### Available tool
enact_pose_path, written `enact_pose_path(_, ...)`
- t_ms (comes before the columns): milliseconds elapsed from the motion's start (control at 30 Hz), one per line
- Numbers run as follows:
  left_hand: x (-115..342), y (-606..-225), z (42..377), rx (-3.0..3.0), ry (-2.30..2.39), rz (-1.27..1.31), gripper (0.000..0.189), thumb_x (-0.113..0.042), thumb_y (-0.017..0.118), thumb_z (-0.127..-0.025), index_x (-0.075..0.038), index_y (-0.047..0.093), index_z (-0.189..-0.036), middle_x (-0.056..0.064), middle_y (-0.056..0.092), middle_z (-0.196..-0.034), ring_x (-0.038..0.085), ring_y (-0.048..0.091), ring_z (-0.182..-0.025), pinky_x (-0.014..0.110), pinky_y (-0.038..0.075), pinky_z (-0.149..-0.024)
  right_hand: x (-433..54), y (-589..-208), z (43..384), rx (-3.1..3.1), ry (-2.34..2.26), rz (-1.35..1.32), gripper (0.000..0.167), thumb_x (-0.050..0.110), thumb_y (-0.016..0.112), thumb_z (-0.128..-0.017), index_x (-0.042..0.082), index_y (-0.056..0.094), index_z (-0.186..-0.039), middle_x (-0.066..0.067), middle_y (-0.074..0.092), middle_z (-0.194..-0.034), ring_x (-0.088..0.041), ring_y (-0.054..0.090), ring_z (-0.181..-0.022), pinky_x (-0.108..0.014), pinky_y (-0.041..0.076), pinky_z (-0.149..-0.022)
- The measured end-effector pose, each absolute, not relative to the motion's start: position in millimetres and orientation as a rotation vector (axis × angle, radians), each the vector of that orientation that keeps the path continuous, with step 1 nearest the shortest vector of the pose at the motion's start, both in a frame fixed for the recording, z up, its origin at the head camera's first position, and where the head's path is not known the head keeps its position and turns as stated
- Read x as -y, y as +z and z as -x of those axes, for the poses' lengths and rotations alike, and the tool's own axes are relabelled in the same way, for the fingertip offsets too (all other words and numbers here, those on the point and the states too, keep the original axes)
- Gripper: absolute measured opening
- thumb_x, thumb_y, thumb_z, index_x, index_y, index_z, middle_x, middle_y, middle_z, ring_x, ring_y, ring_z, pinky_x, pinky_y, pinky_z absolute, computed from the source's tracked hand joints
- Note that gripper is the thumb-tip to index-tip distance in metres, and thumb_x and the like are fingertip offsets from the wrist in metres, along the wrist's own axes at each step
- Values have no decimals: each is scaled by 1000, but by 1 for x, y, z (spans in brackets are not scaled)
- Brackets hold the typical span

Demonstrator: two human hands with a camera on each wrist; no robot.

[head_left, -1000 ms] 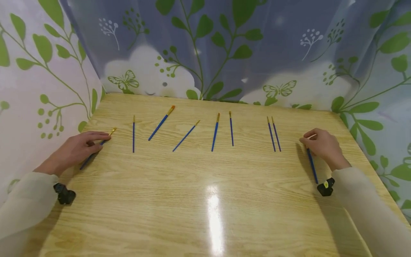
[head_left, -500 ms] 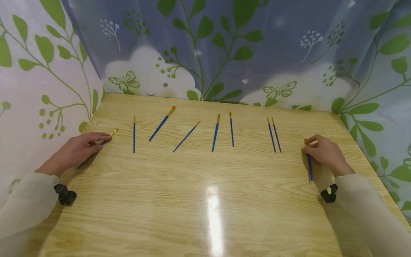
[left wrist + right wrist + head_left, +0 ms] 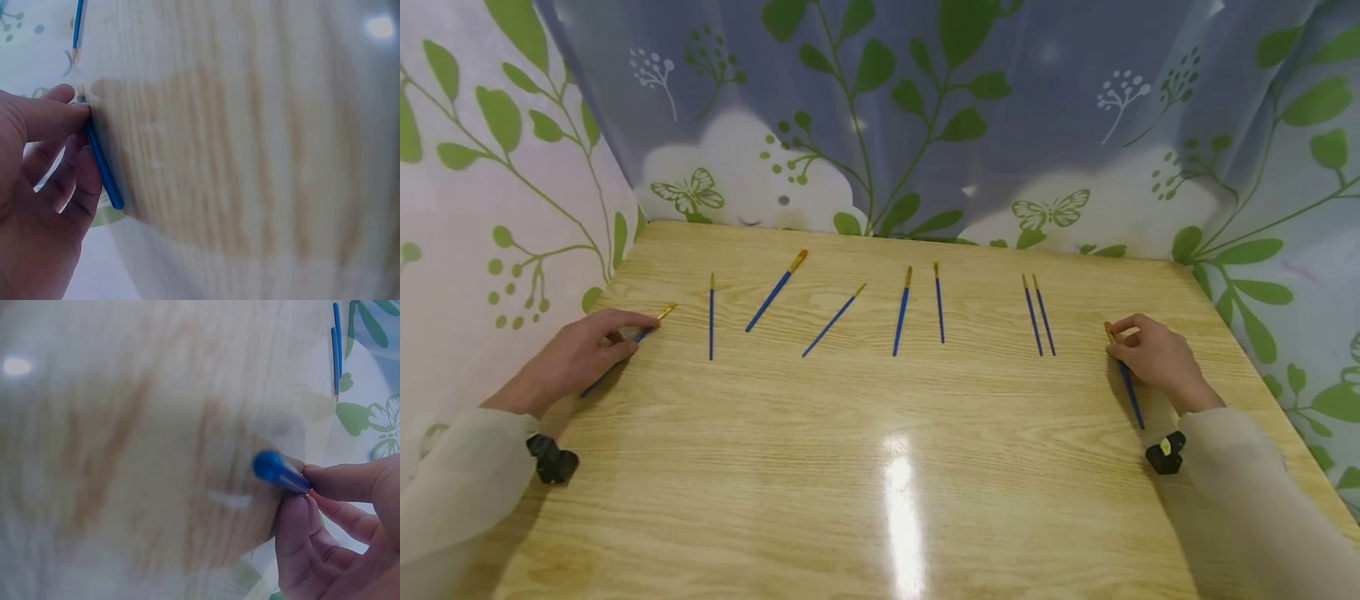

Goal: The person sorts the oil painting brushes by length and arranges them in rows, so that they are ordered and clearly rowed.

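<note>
At the table's left side my left hand pinches a blue-handled paintbrush between thumb and fingers. Its golden ferrule points away to the upper right in the head view, and its handle slants back toward me. On the right side my right hand pinches another blue paintbrush near its ferrule. In the right wrist view the rounded end of that brush's handle faces the camera. Between the hands, several more brushes lie apart on the wood, among them a thick flat brush and a slanted thin brush.
The pale wooden table carries a bright light reflection toward the front. Two thin brushes lie side by side near the right hand; a single thin brush lies near the left. A leaf-patterned curtain borders the table's back.
My right hand has shifted slightly, and its brush has swung in the grip, its tip now showing beyond the fingers to the left. The left hand stays nearly still; the lying brushes are unmoved.
</note>
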State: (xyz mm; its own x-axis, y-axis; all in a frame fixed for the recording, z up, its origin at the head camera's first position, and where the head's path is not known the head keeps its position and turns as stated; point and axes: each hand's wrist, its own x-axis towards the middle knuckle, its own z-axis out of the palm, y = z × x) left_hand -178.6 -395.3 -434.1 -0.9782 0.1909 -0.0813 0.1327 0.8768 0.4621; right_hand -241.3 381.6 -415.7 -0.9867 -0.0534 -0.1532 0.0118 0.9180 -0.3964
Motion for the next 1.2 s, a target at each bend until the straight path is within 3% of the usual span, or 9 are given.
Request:
enact_pose_path(133, 396, -433, 179, -2893, 730, -227, 47, -11, 56, -115, -3, 51, -161, 30, 50, -157, 45, 64, -121, 62, 56, -91, -381, -416, 241, -2926, -610, 31, 45, 20, 64, -109, -11, 55, -141, -38, 70, -127, -40, 73, -93, -30, 50, -68)
enact_pose_path(400, 398, -434, 180, -2867, 726, -218, 49, -12, 55, -115, -2, 48, -162, 30, 52, -156, 47, 63, -124, 67, 54, -96, -382, -420, 241, -2911, -665, 26, 44, 19, 63, -109, -10, 55, -142, -38, 70, -127, -16, 68, -75, -31, 53, -63)
enact_pose_path(800, 398, -432, 182, -2880, 700, -232, 44, -8, 57, -113, -1, 55, -157, 32, 60, -146, 47, 65, -122, 67, 52, -99, -383, -421, 239, -2962, -625, 115, 40, 17, 65, -110, -10, 59, -140, -35, 74, -120, -17, 68, -76, -30, 49, -67)
enact_pose_path(900, 398, -431, 182, -2880, 697, -236, 44, -9, 57, -113, -1, 56, -156, 31, 60, -146, 46, 65, -121, 66, 52, -98, -385, -422, 239, -2951, -643, 130, 36, 18, 64, -111, -8, 62, -136, -35, 74, -121, -18, 69, -78, -30, 53, -65)
enact_pose_path(1033, 398, -431, 182, -2876, 701, -234, 44, -10, 57, -114, -2, 56, -156, 31, 60, -146, 46, 65, -121, 66, 52, -97, -387, -421, 240, -2929, -629, 150, 32, 20, 62, -113, -7, 66, -131, -35, 72, -123, -34, 72, -88, -46, 61, -74)
enact_pose_path(1200, 399, -431, 183, -2864, 695, -223, 44, -12, 57, -114, -3, 55, -157, 30, 60, -147, 45, 64, -122, 65, 52, -97, -389, -416, 242, -2885, -599, 177, 37, 24, 64, -112, -7, 66, -133, -36, 68, -127, -42, 70, -99, -52, 60, -79)
